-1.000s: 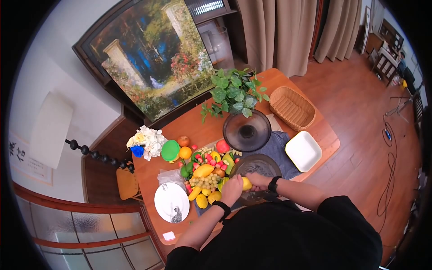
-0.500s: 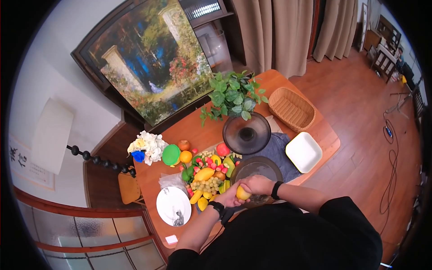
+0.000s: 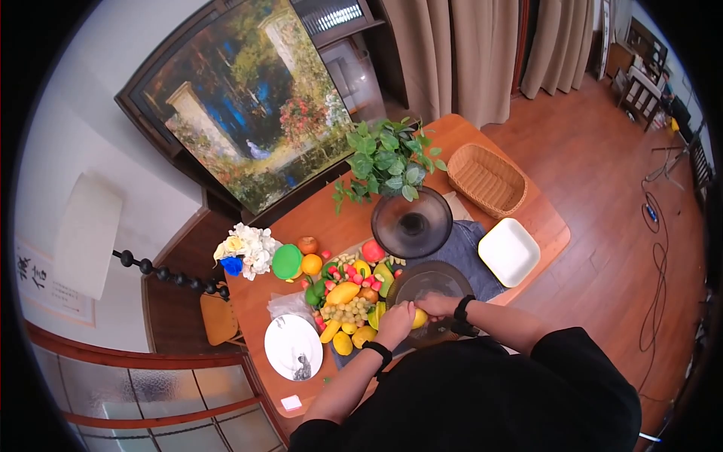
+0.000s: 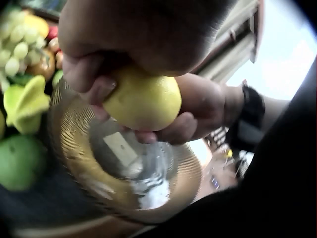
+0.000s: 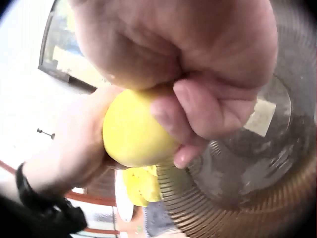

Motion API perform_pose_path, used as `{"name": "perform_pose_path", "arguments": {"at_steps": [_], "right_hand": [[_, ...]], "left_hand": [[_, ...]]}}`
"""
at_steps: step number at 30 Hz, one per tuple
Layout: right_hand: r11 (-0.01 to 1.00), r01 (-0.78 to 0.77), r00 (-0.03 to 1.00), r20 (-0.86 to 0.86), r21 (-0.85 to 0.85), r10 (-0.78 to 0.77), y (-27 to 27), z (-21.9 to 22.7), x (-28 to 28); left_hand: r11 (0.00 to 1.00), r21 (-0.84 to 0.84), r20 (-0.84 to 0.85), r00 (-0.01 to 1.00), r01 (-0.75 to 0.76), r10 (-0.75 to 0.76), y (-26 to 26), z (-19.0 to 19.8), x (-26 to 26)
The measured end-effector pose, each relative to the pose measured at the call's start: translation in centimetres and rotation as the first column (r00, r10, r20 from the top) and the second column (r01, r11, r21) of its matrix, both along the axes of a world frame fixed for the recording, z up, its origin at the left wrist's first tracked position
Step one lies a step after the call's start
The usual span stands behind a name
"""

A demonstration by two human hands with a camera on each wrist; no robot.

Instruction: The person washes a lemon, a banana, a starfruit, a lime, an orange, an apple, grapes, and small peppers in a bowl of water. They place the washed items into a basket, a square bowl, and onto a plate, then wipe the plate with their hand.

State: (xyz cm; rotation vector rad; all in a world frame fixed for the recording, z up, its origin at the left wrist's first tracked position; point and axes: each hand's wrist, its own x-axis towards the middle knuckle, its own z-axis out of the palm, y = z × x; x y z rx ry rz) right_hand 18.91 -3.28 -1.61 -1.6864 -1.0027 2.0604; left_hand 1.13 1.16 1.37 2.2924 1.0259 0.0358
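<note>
Head view, yellow fruit [image 3: 419, 318]: between my two hands, above the ribbed glass bowl [image 3: 429, 276] near the table's [image 3: 546, 226] near edge.
Left hand [image 3: 395, 325]: my fingers curl round the fruit.
Right hand [image 3: 438, 304]: my fingers grip its other side.
Pale rectangle [image 4: 120, 148]: at the bowl's middle, no legible print.
Wall scroll [image 3: 56, 290]: dark characters, too small to read surely.

Fruit [image 4: 143, 101], one: bright yellow, rounded, the skin smooth with a slight sheen and paler toward one side in the left wrist view, whole where visible. Held off the table, clasped between left hand [image 3: 395, 325] and right hand [image 3: 437, 304], above the ribbed, brownish see-through bowl [image 4: 81, 158]; ends partly hidden by fingers.
</note>
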Motion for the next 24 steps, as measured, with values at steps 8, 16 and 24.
{"name": "perform_pose_path", "arguments": {"at_steps": [8, 16, 24], "right_hand": [[0.776, -0.072, 0.622, 0.636, 0.627, -0.456, -0.5, -6.1, 2.0], [0.909, 0.417, 0.877, -0.263, 0.003, -0.402, -0.2, 0.0, 1.1], [0.796, -0.164, 0.809, 0.541, 0.583, -0.229, -0.6, -2.7, 1.6]], "left_hand": [[0.982, -0.17, 0.043, 0.995, -0.085, 0.094, 1.5, -6.6, -1.6], [0.557, -0.737, -0.206, 0.912, -0.383, 0.354, 1.6, -5.1, 0.6], [0.249, -0.887, -0.229, 0.838, -0.39, 0.496, 1.5, -2.8, 1.3]]}}
